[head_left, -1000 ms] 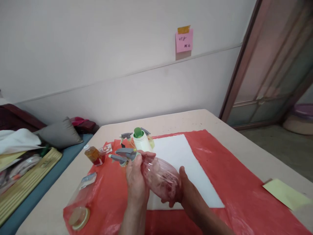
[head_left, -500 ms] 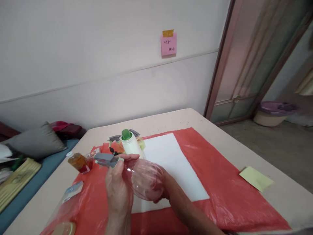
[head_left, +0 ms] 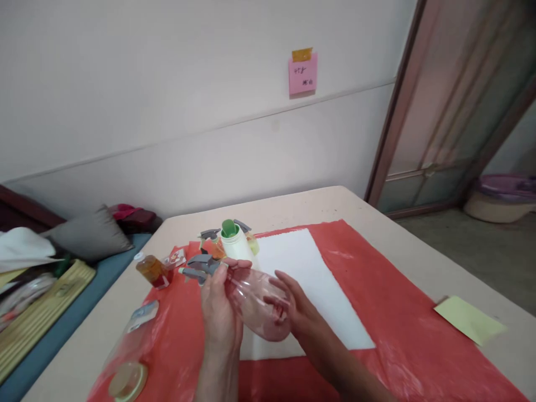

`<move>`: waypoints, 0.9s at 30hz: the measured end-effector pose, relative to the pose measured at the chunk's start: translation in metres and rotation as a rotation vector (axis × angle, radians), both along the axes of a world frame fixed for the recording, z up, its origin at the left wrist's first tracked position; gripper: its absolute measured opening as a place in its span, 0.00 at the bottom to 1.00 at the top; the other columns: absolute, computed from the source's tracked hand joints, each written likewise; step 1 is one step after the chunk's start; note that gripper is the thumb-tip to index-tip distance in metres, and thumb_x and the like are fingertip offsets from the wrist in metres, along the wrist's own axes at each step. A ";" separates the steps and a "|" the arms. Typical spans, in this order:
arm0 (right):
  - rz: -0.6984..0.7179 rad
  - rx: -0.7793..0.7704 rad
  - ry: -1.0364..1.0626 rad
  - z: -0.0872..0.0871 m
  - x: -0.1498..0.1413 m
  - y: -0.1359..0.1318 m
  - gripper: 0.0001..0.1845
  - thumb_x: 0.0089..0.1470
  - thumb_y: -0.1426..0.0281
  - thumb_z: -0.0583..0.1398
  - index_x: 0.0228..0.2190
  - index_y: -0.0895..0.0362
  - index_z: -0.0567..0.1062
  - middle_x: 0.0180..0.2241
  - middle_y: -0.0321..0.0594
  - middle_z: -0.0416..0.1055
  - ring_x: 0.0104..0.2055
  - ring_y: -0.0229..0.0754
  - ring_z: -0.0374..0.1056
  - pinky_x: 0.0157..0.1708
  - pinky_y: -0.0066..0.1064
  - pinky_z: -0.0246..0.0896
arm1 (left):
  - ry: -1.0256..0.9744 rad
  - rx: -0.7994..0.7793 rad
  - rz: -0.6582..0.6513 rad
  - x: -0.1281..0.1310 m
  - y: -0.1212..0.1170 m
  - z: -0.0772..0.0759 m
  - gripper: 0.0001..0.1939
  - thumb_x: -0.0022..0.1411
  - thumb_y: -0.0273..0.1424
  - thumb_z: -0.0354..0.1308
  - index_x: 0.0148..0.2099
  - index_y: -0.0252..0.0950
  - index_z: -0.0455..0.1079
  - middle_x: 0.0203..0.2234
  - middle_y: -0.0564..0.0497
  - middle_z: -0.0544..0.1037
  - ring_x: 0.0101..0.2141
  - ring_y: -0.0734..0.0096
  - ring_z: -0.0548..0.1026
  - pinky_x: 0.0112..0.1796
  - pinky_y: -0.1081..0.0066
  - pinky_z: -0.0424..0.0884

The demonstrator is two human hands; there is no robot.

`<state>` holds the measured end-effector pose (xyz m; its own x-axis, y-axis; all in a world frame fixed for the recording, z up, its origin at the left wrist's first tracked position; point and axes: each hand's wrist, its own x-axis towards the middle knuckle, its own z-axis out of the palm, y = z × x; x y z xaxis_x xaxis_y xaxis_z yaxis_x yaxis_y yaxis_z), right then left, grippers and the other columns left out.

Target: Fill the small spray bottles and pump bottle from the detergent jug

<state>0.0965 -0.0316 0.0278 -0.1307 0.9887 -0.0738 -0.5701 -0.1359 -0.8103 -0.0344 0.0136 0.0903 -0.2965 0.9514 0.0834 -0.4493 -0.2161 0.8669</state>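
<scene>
A clear, see-through spray bottle (head_left: 255,304) lies tilted in the air, its grey trigger head (head_left: 202,265) pointing left. My left hand (head_left: 220,315) is wrapped round its neck just below the head. At the rounded base, my right hand (head_left: 304,307) cups the bottle with its fingers somewhat spread, some seen through the clear wall. Just beyond stands an open white bottle (head_left: 237,248) with a green scoop (head_left: 229,227) sticking out of its mouth. Behind that are other spray bottles (head_left: 209,233), partly hidden.
Red plastic sheeting (head_left: 410,312) covers much of the table, with a white sheet (head_left: 318,290) on it. To the left are a bottle of amber liquid (head_left: 153,271), a clear container lying down with a lid (head_left: 128,381), and a cushion (head_left: 90,237). A yellow note (head_left: 469,319) lies right.
The view has turned slightly left, so everything appears shifted right. My right hand's fingers have loosened and spread at the bottle's base. My left hand keeps its hold on the neck.
</scene>
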 end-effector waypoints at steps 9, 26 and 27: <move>0.191 -0.133 0.108 -0.004 -0.004 0.005 0.43 0.53 0.36 0.50 0.54 0.57 0.68 0.41 0.49 0.75 0.35 0.46 0.74 0.30 0.33 0.65 | 0.077 -0.018 -0.063 -0.004 -0.001 0.005 0.12 0.58 0.39 0.61 0.37 0.34 0.75 0.32 0.48 0.82 0.35 0.65 0.79 0.39 0.68 0.73; 0.191 0.170 -0.303 0.012 0.015 -0.001 0.38 0.48 0.46 0.65 0.55 0.52 0.70 0.50 0.45 0.71 0.49 0.48 0.68 0.47 0.41 0.65 | 0.182 -0.084 -0.049 -0.025 -0.003 0.014 0.12 0.53 0.39 0.61 0.34 0.37 0.73 0.28 0.51 0.80 0.29 0.63 0.78 0.31 0.69 0.75; 0.130 0.194 -0.412 0.017 0.020 -0.002 0.43 0.43 0.48 0.69 0.57 0.49 0.67 0.53 0.44 0.68 0.53 0.50 0.66 0.51 0.43 0.62 | 0.251 -0.103 -0.027 -0.026 -0.002 0.011 0.12 0.51 0.40 0.63 0.35 0.37 0.73 0.28 0.51 0.80 0.30 0.63 0.78 0.31 0.69 0.74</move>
